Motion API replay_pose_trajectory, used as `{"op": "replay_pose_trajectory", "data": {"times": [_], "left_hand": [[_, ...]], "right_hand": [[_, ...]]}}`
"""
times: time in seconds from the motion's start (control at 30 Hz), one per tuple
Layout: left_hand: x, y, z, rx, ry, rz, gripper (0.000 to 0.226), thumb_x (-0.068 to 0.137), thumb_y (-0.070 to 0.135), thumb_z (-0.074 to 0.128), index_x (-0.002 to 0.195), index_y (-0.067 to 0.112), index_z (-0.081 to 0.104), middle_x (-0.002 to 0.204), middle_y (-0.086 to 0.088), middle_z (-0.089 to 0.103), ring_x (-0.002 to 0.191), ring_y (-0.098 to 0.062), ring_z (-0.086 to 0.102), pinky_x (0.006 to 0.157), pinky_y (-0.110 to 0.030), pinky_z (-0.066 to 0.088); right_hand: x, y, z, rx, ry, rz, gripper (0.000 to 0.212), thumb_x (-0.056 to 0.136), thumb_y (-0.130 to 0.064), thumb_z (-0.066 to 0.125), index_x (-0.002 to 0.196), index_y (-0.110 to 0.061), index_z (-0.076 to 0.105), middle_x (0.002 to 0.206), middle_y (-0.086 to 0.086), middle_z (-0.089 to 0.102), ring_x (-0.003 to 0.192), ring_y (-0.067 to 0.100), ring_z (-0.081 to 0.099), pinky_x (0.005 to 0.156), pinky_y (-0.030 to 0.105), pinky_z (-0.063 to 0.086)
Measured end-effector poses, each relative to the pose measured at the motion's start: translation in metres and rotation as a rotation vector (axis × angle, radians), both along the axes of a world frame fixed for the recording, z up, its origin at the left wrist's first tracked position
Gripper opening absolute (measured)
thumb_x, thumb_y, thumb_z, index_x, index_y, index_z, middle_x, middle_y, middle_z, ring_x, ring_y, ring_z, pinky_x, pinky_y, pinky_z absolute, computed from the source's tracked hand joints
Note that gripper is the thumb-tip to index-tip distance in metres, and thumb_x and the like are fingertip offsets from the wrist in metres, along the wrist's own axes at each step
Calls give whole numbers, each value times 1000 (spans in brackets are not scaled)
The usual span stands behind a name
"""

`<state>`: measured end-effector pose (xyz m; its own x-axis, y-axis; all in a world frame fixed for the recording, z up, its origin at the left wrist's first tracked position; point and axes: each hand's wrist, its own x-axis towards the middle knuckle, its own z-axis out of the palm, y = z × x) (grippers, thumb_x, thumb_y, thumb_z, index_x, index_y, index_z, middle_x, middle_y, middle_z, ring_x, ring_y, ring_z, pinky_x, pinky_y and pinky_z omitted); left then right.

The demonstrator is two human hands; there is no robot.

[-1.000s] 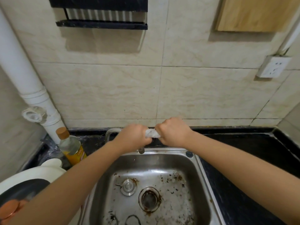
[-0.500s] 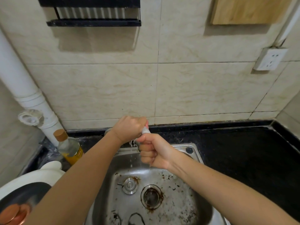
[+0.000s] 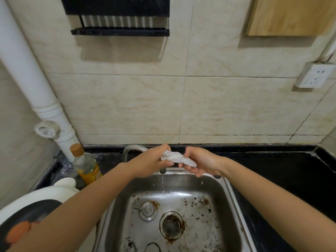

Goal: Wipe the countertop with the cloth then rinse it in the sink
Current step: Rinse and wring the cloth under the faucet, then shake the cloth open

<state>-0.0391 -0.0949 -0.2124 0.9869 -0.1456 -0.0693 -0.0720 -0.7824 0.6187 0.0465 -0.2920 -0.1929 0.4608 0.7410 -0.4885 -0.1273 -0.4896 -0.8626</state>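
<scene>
Cloth, gripped by both hands, above sink

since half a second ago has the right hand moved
Yes. The right hand has moved up and right of the drain, out to the cloth's right end.

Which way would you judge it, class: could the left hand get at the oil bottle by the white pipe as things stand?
Probably not straight away. The left hand is shut on the cloth, shared with the right hand. The path left to the bottle looks clear, but it must let go first.
</scene>
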Motion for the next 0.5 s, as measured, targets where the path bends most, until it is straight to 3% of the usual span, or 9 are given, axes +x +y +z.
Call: {"op": "replay_pose_trajectory", "data": {"times": [0.13,0.23,0.33,0.4,0.5], "left_hand": [[-10,6,13,-183,174,9,29,93,49,47,90,22,57,80,7,67,73,-4,63,67,-22,47],[-13,5,22,-448,325,74,51,93,56,36,89,13,61,82,0,69,82,-13,67,79,-27,53],[-12,5,18,-711,410,188,57,90,59,42,103,8,65,88,-6,66,84,-18,64,80,-32,51],[-9,5,12,-827,410,254,52,90,53,48,112,10,66,97,-9,67,87,-17,63,82,-33,50],[-9,4,8,-949,395,377,44,90,49,52,115,16,67,103,-7,68,92,-13,62,78,-29,51]], "right_hand": [[9,-7,14,-9,-192,31,15,92,-19,58,84,-10,66,69,0,56,61,13,47,57,24,37],[5,-10,18,-7,-631,62,2,87,-22,70,89,-21,69,76,-8,63,65,7,55,61,19,40],[-1,-8,10,48,-1016,19,18,82,-24,77,98,-19,70,82,-9,62,69,4,55,64,18,39],[-3,-8,8,83,-1022,-46,23,79,-21,79,99,-18,71,84,-8,64,69,3,55,63,15,41],[-3,-10,10,186,-803,-165,22,76,-13,82,95,-17,71,80,-4,66,62,2,54,60,14,45]]}}
